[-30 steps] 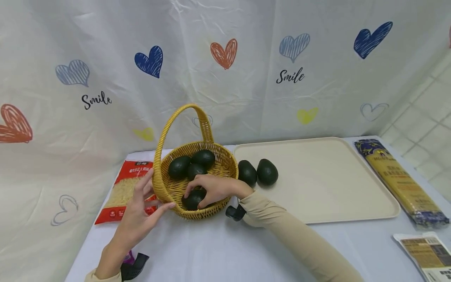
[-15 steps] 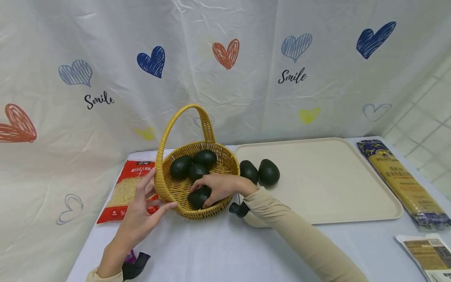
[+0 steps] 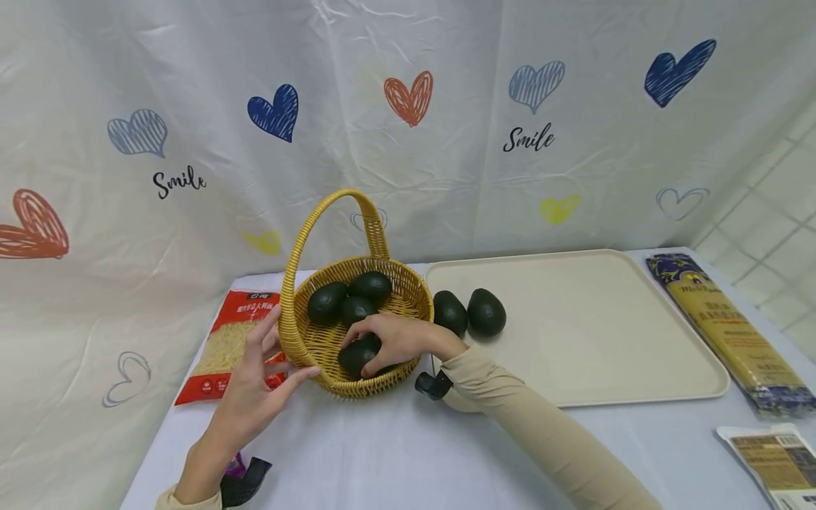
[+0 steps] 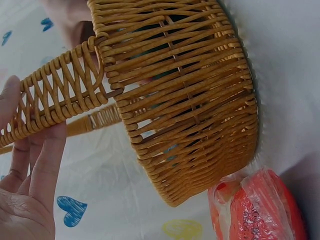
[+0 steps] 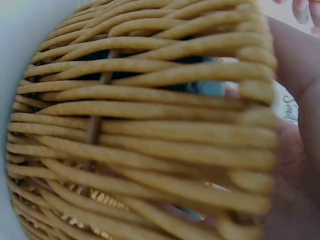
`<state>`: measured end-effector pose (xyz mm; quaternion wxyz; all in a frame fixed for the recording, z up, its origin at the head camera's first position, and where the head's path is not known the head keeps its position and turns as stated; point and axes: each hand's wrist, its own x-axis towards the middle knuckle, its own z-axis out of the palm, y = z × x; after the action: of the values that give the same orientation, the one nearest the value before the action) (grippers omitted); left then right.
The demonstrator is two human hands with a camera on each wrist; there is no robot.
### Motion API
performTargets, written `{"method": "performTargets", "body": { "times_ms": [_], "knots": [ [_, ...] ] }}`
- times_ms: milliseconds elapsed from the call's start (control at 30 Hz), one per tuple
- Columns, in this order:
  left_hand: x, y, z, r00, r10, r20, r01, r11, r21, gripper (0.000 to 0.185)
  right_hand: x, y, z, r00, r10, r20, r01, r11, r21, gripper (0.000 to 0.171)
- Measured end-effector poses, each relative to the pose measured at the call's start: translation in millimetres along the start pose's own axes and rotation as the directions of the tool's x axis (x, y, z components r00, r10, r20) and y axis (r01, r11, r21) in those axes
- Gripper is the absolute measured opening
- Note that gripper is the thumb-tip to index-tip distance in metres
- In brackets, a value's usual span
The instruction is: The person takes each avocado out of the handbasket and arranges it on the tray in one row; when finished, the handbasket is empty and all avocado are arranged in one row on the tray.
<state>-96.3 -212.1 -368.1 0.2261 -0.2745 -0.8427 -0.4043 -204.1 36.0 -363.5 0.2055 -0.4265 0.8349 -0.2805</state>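
A yellow wicker basket (image 3: 299, 340) with a tall handle stands on the white table and holds several dark green avocados (image 3: 326, 302). My right hand (image 3: 390, 338) reaches into the basket and grips one avocado (image 3: 357, 358) near the front wall. My left hand (image 3: 255, 386) rests with straight fingers against the basket's left outer wall (image 4: 195, 125), thumb at the rim. Two more avocados (image 3: 486, 312) lie on the cream tray (image 3: 605, 340) just right of the basket. In the right wrist view the basket weave (image 5: 145, 140) fills the frame.
A red packet of noodles (image 3: 226, 347) lies left of the basket. A long pasta packet (image 3: 723, 329) lies right of the tray, and another packet (image 3: 774, 460) sits at the front right corner. A heart-printed curtain hangs behind the table.
My right hand with the avocado has shifted slightly inside the basket. The left hand stays against the basket wall.
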Motion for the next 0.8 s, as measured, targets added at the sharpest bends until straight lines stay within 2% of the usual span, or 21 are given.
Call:
{"method": "performTargets", "body": {
  "times_ms": [200,400,633,800],
  "knots": [
    [0.0,1.9,0.5,1.0,-0.012,0.003,0.012,1.0,0.005,0.123,-19,-1,-16,0.989,-0.065,-0.13,0.069,0.997,0.026,0.05],
    [-0.1,2.0,0.6,1.0,-0.004,-0.001,0.004,1.0,0.004,0.123,-53,2,-35,0.953,-0.08,-0.293,0.112,0.989,0.092,0.051],
    [0.0,0.9,1.3,1.0,0.012,-0.004,-0.012,1.0,-0.012,0.124,-114,22,-52,0.891,0.06,-0.45,0.05,0.972,0.229,0.055],
    [-0.1,0.8,1.4,1.0,0.028,-0.005,-0.028,0.999,-0.019,0.125,-161,45,-63,0.833,0.186,-0.52,-0.046,0.962,0.27,0.055]
  ]
}}
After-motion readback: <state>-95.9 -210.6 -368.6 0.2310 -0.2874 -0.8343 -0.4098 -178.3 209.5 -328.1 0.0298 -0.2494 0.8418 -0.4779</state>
